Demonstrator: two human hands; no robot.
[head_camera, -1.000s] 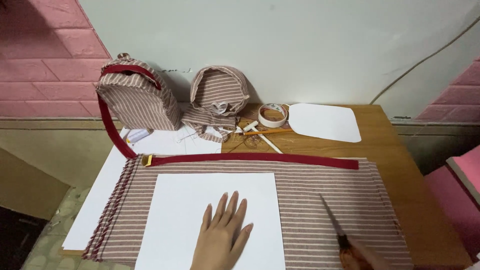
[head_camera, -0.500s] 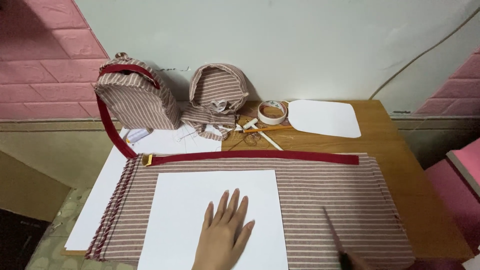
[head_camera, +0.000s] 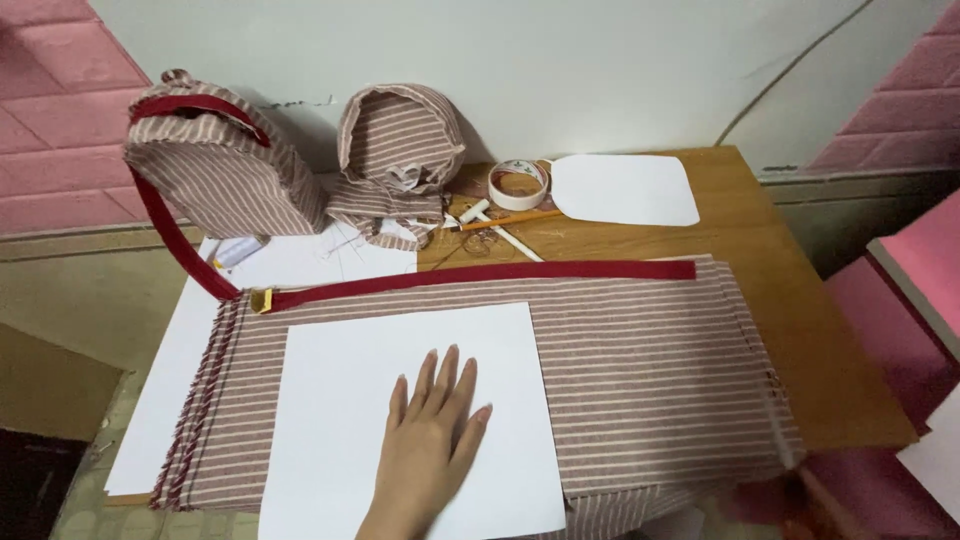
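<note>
Left hand lies flat, fingers slightly spread, pressing a smooth white rectangular paper sheet at lower centre onto folded striped woven fabric. Right hand is out of frame.

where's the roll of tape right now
In the head view the roll of tape sits at the table's far edge, just left of the rounded white paper piece and right of the striped fabric hood.

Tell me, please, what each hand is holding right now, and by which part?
The left hand grips nothing: it lies flat, fingers spread, pressing the white paper sheet onto the striped fabric. The right hand is out of view.
</note>
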